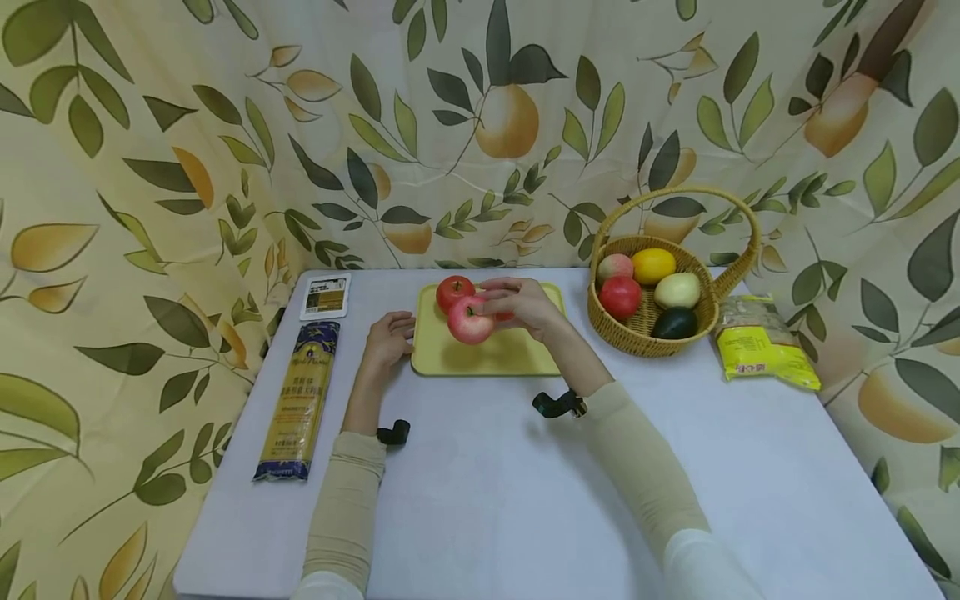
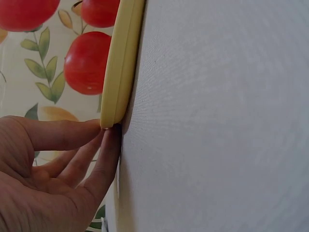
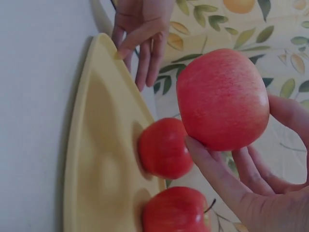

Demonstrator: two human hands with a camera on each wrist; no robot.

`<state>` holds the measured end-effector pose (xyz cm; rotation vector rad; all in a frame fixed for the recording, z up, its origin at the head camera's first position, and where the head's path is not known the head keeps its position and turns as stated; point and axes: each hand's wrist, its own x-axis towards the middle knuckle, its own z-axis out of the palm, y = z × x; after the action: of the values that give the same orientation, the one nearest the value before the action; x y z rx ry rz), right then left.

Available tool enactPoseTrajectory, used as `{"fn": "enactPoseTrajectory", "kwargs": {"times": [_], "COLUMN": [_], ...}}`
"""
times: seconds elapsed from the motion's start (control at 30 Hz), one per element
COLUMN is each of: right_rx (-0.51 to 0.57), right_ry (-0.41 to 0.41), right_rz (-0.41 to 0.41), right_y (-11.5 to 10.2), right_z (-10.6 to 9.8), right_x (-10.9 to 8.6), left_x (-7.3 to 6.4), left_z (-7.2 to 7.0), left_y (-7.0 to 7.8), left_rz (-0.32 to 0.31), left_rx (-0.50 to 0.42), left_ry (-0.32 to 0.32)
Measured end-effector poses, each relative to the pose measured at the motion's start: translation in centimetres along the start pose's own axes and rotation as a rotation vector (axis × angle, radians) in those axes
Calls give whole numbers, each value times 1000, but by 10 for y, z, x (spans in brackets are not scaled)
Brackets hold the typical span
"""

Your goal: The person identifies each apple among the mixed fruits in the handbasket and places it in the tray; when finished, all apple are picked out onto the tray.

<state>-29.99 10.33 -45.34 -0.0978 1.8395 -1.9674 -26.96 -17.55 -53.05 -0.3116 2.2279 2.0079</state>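
Note:
A pinkish-red apple [image 1: 471, 320] is held up over the yellow tray [image 1: 442, 357] by my right hand [image 1: 521, 307]. In the right wrist view, thumb and fingers grip this apple [image 3: 223, 99] from one side. Two redder apples rest on the tray: one [image 1: 453, 292] near its far left corner, the other [image 3: 175, 210] beside it and mostly hidden by the right hand in the head view. My left hand [image 1: 390, 337] pinches the tray's left edge. Its thumb [image 2: 72, 134] lies on the rim with fingers against the underside, as the left wrist view shows.
A handled wicker basket [image 1: 637, 340] of fruit stands right of the tray, with a yellow-and-clear bag [image 1: 765, 343] beside it. On the left lie a long spaghetti packet [image 1: 298, 400] and a small white-framed card [image 1: 326, 297]. A patterned curtain [image 1: 450, 167] hangs behind the table.

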Motion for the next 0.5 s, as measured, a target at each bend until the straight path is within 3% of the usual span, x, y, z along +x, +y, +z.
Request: {"fn": "enactPoseTrajectory", "kwargs": {"times": [0.5], "right_rx": [-27], "right_ry": [96], "right_rz": [26], "right_y": [37], "right_z": [19], "right_x": [17], "left_x": [3], "left_z": [-1], "left_y": [-3], "left_rz": [14], "left_rx": [7], "left_ry": [-12]}}
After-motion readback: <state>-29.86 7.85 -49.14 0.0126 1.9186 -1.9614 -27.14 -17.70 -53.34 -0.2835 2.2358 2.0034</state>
